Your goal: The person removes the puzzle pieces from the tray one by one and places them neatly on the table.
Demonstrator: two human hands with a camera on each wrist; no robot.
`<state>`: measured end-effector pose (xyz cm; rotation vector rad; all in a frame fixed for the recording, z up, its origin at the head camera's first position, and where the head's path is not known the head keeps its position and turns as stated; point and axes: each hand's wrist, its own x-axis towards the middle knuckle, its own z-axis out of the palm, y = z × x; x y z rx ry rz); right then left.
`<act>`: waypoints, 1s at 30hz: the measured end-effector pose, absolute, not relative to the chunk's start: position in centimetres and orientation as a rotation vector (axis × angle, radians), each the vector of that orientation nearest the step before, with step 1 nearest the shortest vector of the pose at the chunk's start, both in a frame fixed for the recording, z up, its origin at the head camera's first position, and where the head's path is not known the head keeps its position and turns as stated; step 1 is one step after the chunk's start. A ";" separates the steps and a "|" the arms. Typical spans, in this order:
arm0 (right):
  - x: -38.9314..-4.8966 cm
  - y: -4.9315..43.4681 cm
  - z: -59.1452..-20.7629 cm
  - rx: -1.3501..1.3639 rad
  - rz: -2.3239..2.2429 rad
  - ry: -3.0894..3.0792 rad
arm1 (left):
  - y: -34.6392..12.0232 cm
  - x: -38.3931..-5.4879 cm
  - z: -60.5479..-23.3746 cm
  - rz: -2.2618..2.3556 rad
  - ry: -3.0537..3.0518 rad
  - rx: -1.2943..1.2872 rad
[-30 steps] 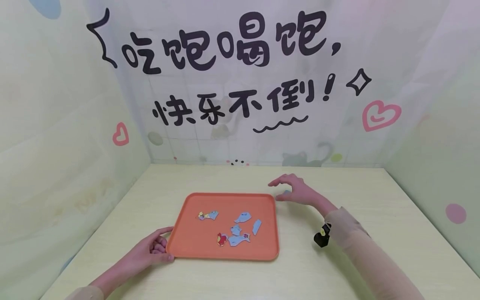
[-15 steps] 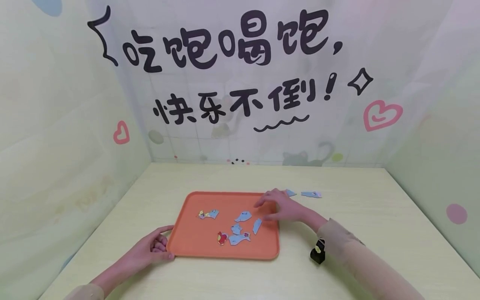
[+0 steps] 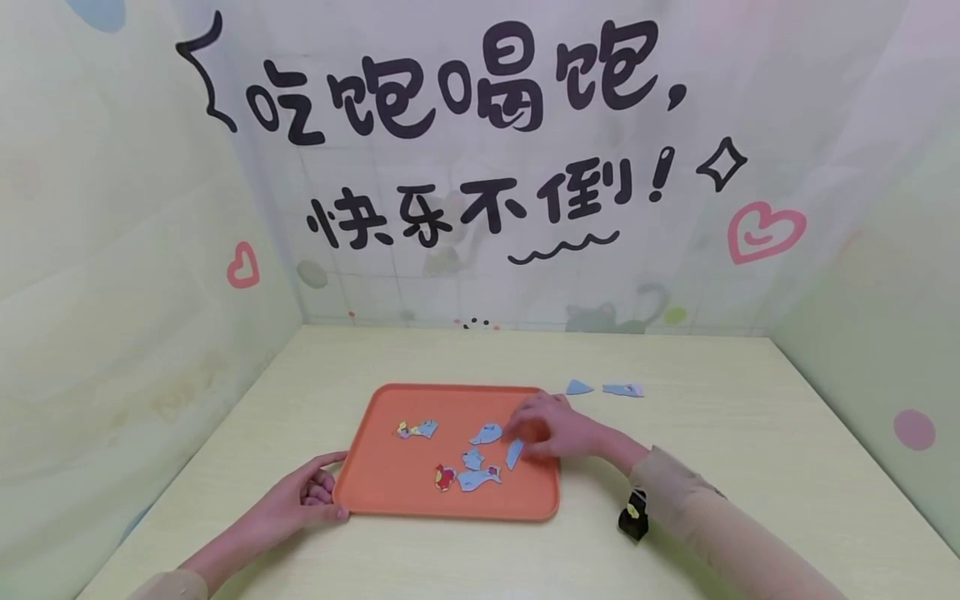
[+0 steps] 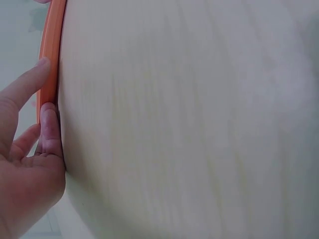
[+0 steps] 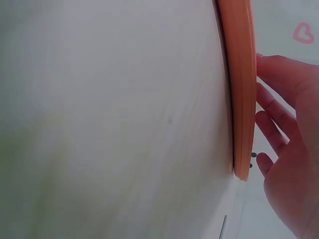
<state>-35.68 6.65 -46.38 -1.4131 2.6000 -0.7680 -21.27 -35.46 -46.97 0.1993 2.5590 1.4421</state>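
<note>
In the head view, an orange tray (image 3: pixel 390 492) lies on the table, bearing several flat, irregular cut-out pieces that look like puzzle pieces. Among them are a blue strip (image 3: pixel 513 454), a blue piece (image 3: pixel 487 433) and a red-and-yellow one (image 3: pixel 444 477). My left hand (image 3: pixel 307 495) grips the tray's left edge, thumb near the front corner; the left wrist view shows thumb and fingers on the orange rim. Over the tray's right side hovers my right hand (image 3: pixel 553 423), fingers loosely bent beside the blue strip. Whether its fingertips touch a piece is hidden.
Two more blue pieces lie on the table behind the tray's right corner: a triangle (image 3: pixel 579 387) and a longer one (image 3: pixel 622 389). A black device (image 3: pixel 634 517) hangs at my right wrist. Fabric walls with printed lettering enclose the table at the back and sides.
My right hand has moved left and forward, from behind the tray's right corner to over its right side, uncovering the two table pieces. My left hand has stayed at the tray edge.
</note>
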 end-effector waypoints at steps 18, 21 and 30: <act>-35.1 6.3 -45.8 -1.404 -0.618 2.591 | -35.2 -21.0 -46.7 1.419 2.568 0.159; -35.0 6.4 -45.8 -1.421 -0.582 2.603 | -35.2 -21.1 -46.7 1.409 2.572 0.143; -34.9 6.6 -45.1 -1.488 -0.546 2.663 | -35.3 -21.1 -46.8 1.410 2.572 0.151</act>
